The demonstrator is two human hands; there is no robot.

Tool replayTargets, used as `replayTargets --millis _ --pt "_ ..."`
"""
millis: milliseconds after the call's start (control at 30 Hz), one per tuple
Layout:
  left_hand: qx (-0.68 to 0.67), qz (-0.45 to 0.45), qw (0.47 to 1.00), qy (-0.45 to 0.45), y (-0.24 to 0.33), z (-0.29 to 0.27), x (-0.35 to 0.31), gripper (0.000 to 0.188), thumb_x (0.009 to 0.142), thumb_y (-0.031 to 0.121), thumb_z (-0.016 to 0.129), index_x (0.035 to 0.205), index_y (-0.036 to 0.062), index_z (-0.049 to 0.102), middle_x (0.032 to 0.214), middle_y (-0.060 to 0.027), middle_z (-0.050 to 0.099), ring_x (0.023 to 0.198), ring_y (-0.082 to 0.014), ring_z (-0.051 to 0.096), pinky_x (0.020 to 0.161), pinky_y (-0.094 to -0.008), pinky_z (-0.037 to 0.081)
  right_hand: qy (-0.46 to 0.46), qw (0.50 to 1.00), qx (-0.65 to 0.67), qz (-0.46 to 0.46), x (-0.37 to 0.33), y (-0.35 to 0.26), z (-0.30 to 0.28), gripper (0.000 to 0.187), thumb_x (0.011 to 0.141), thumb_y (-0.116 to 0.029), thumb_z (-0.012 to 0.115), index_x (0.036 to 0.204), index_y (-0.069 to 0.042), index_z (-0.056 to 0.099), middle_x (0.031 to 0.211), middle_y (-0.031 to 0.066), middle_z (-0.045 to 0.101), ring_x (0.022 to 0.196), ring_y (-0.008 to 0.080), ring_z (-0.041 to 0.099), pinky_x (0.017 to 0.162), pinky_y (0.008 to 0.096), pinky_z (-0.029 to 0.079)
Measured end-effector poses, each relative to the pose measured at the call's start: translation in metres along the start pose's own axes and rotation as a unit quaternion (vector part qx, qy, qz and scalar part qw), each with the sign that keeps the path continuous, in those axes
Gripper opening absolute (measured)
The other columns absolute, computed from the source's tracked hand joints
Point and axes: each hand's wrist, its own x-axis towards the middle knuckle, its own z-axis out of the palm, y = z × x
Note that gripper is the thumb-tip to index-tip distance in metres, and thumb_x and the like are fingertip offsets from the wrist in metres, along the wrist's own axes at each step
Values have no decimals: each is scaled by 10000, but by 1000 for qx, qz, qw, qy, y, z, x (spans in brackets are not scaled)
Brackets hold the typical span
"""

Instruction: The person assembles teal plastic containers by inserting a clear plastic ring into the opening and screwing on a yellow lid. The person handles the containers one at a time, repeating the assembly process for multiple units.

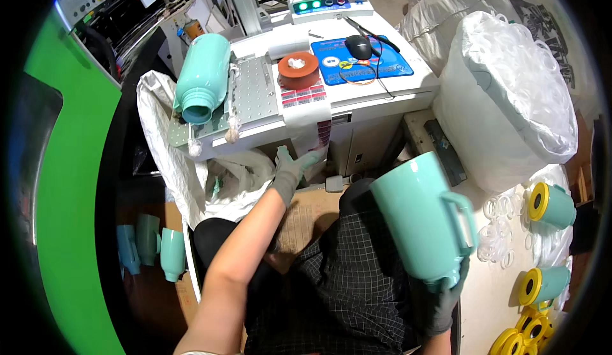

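Observation:
A large teal jug [411, 218] with a side handle is tilted over my right thigh, its broad end up. My right hand [446, 307], in a grey glove, is closed around its narrow lower end. My left hand [292, 169], gloved too, reaches forward with fingers spread, nearest to the label strip [309, 122] hanging over the table's front edge. I cannot tell whether it touches the strip. Beyond it, a second teal jug [204, 77] lies on the perforated metal plate [258, 87], its open mouth facing me.
An orange-brown round weight [298, 71] rests on the labels. Behind are a mouse [358, 47] on a blue mat [395, 65] and a button panel [331, 7]. A white sack [484, 119] of clear rings stands right, yellow lids [526, 329] lower right. More jugs [172, 253] lie lower left.

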Motion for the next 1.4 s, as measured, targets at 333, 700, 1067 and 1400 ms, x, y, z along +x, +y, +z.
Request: replayTargets --millis 333,700,1067,1400 --pt "-214 51 965 -141 15 -2 -104 806 796 134 876 1466 -14 453 1293 -129 665 1128 -193 675 962 -357 557 25 969 -205 -135 -10 26 22 1223 791 -501 873 1624 102 209 1493 249 515 1338 293 559 1111 412 459" --pt "42 259 964 45 67 -24 -123 244 867 89 798 1101 22 782 1075 -147 722 939 -225 733 832 -340 570 36 970 -183 -159 -24 47 18 1105 774 -298 847 1630 67 251 1472 229 556 1285 291 603 1073 403 494" --pt "68 280 957 -11 40 -43 -137 173 857 77 818 1010 37 750 1195 -139 629 931 -209 688 759 -305 551 2 971 -172 -168 -25 49 20 1138 756 -260 903 1625 77 250 1567 230 481 1350 274 560 1108 396 469" --pt "-425 -93 867 -242 119 -6 -189 117 941 113 759 1033 42 745 881 -27 737 816 -100 686 717 -225 526 -42 949 -226 -215 -25 36 32 1193 732 -302 948 1642 19 247 1602 242 428 1354 308 566 1102 417 487"
